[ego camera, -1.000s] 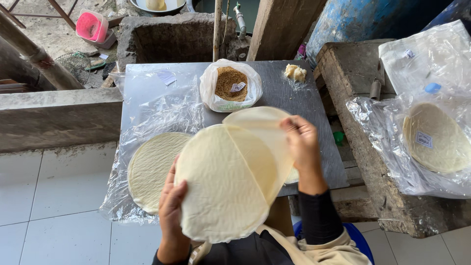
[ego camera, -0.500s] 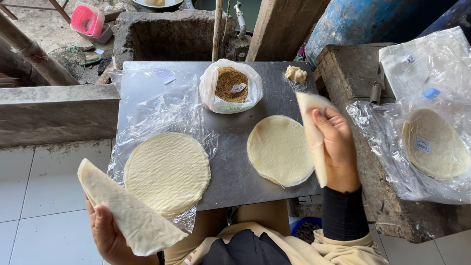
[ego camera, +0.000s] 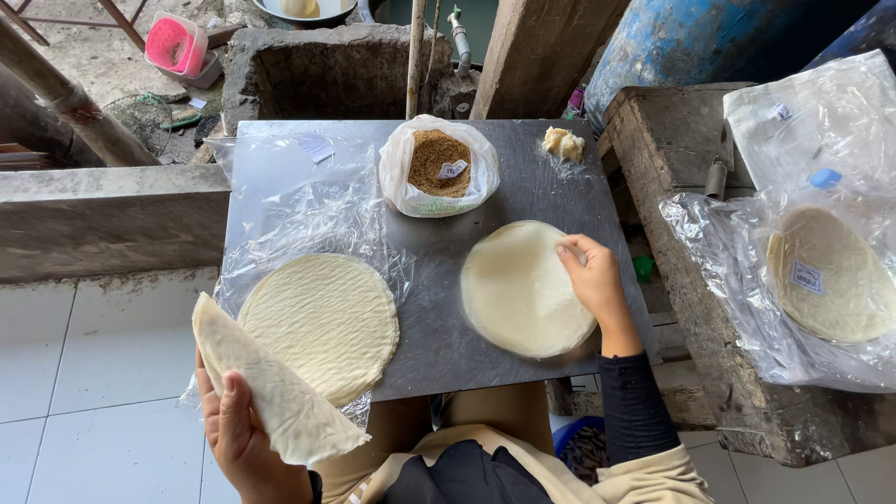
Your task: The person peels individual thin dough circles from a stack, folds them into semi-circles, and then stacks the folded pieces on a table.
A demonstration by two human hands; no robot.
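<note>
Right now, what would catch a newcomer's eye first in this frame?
Pale round wrappers: one lies flat on the grey metal table under the right hand, a stack of wrappers sits on plastic at left, and the left hand holds folded wrappers. Behind stands an open bag of brown crumbs.

Person wearing dark long sleeve [ego camera: 635, 411] on right arm, cuff ending at wrist. Left hand [ego camera: 238, 434] and right hand [ego camera: 593, 280] showing bare, no gloves, no rings visible. Beige garment [ego camera: 560, 476] covering lap, dark top [ego camera: 467, 474] showing at chest.
</note>
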